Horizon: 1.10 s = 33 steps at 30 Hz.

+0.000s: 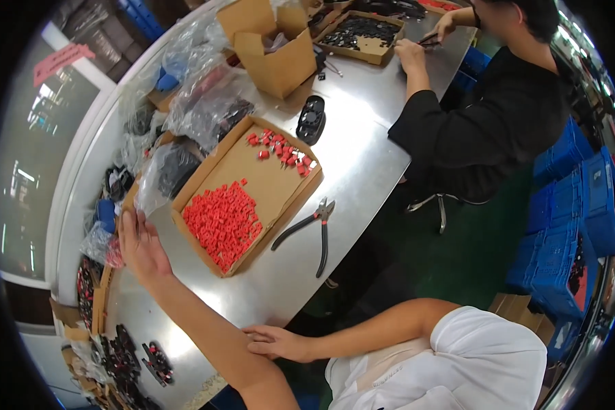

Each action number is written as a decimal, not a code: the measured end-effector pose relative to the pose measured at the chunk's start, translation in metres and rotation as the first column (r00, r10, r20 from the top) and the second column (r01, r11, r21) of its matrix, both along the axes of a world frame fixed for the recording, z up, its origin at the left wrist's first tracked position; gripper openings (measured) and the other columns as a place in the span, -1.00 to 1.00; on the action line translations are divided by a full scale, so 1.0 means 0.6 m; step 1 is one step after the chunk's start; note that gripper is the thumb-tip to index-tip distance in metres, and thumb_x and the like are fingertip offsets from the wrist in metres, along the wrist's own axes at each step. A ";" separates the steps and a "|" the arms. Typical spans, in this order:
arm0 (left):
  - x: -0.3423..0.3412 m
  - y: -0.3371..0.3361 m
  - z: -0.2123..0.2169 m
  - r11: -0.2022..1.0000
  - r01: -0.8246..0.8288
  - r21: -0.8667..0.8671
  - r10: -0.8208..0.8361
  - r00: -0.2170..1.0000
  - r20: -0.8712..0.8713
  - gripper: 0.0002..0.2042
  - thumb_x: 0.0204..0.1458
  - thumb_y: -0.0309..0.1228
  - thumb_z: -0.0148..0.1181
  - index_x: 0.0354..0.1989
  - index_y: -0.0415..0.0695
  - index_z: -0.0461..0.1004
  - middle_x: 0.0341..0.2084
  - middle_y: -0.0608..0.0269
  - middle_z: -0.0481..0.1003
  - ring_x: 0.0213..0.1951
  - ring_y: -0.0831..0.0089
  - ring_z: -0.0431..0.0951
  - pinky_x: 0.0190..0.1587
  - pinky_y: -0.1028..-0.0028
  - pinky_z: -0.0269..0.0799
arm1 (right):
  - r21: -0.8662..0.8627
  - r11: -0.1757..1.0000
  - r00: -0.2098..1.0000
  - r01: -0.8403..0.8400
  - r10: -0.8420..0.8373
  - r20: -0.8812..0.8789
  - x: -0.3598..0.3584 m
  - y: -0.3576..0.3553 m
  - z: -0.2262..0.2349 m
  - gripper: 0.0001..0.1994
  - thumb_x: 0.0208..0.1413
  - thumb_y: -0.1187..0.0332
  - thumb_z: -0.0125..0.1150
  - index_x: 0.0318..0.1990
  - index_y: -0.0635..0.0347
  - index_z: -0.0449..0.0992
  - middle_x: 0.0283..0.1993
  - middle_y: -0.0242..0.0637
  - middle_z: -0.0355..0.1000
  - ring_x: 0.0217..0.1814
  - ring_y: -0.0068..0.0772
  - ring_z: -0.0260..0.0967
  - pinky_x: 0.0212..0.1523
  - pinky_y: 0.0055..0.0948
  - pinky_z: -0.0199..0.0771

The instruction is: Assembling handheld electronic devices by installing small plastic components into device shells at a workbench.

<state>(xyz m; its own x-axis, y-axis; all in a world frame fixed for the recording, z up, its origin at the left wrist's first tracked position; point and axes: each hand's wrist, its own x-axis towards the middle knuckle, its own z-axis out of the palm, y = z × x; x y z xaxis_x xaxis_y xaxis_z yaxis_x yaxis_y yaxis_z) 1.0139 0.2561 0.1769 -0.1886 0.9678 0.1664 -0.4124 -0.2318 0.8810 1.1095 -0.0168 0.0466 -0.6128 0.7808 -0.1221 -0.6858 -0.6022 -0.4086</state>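
Both hands show in the head view, and neither grips anything. Reaching far forward with the forearm stretched across the metal table (362, 164), the left hand (140, 246) lies palm down, fingers spread and open, at the near left corner of the shallow cardboard tray (270, 179). Its fingertips point toward the clear plastic bags (164, 171) that lie just left of the tray; whether they touch a bag cannot be told. The right hand (277, 342) rests flat and loosely open on the left forearm, near the table's near edge, well short of the tray.

Inside the tray, a heap of small red square parts (222, 222) fills the near end, and a smaller scatter of red parts (283, 152) lies at the far end. A pair of pliers (311, 229) with dark handles lies on the table just right of the tray, apart from both hands. Beyond the tray's far end sits a black oval part (311, 119), and farther off an open cardboard box (270, 48). Across the table from the tray, another person in a black top works with both hands (424, 44) at a second tray of dark parts (359, 34).
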 end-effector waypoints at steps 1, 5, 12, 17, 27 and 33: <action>0.055 0.018 0.015 0.998 -0.045 -0.032 0.039 0.984 -0.171 -0.60 0.21 -0.35 0.22 0.21 -0.16 0.43 0.03 0.24 0.49 0.03 0.40 0.46 -0.03 0.47 0.32 | 0.009 1.000 1.000 0.015 -0.015 -0.003 0.026 -0.010 0.008 -0.27 0.27 0.01 0.22 0.45 0.12 0.07 0.29 -0.28 0.29 0.34 -0.41 0.22 0.27 -0.26 0.30; 0.260 0.082 0.021 0.978 0.112 0.178 0.030 0.764 -0.644 -0.61 0.16 -0.28 0.29 0.09 -0.24 0.52 -0.08 0.17 0.56 -0.03 0.38 0.54 0.05 0.43 0.39 | -0.295 0.921 0.919 -0.255 0.136 -0.371 0.112 -0.048 0.068 -0.23 0.26 -0.18 0.12 0.44 0.12 0.09 0.36 -0.28 0.22 0.41 -0.35 0.16 0.30 -0.15 0.27; 0.610 0.022 -0.064 0.898 0.440 0.014 0.096 -0.165 -0.982 -0.16 -0.06 0.02 0.38 0.38 -0.06 0.21 0.01 -0.09 0.55 0.06 0.03 0.54 0.21 0.06 0.29 | -0.190 0.885 0.745 -0.424 0.222 -0.629 0.237 -0.067 0.158 -0.05 0.10 -0.43 0.00 0.44 0.14 0.13 0.47 -0.08 0.12 0.47 -0.03 0.11 0.36 0.07 0.19; 0.632 0.019 -0.085 0.913 0.405 -0.054 0.095 -0.338 -0.936 -0.13 -0.10 -0.11 0.41 0.39 -0.15 0.17 0.02 -0.21 0.52 0.06 -0.01 0.54 0.11 0.05 0.40 | -0.080 0.886 0.762 -0.456 0.343 -0.549 0.246 -0.102 0.123 -0.04 0.07 -0.46 0.01 0.43 0.10 0.15 0.47 -0.05 0.16 0.44 0.03 0.17 0.34 0.10 0.23; 0.289 -0.230 -0.035 0.923 0.358 0.143 -0.151 0.677 -0.720 -0.33 -0.11 -0.58 0.41 0.27 -0.29 0.32 0.05 0.05 0.44 0.13 0.25 0.47 0.19 0.36 0.38 | 0.268 0.865 0.773 0.425 -0.500 0.390 0.389 0.054 0.070 -0.52 0.29 0.31 0.21 0.31 0.16 0.27 0.09 -0.22 0.43 0.01 -0.42 0.50 -0.14 -0.41 0.63; 0.091 -0.382 -0.131 0.951 0.309 0.005 -0.269 0.835 -0.480 -0.15 -0.16 -0.50 0.49 0.37 -0.18 0.17 0.17 0.07 0.35 0.21 0.16 0.42 0.18 0.22 0.48 | 0.288 0.895 0.814 0.340 -0.433 0.386 0.227 0.086 0.084 -0.51 0.29 0.40 0.20 0.33 0.12 0.25 0.09 -0.31 0.36 0.02 -0.48 0.46 -0.15 -0.52 0.64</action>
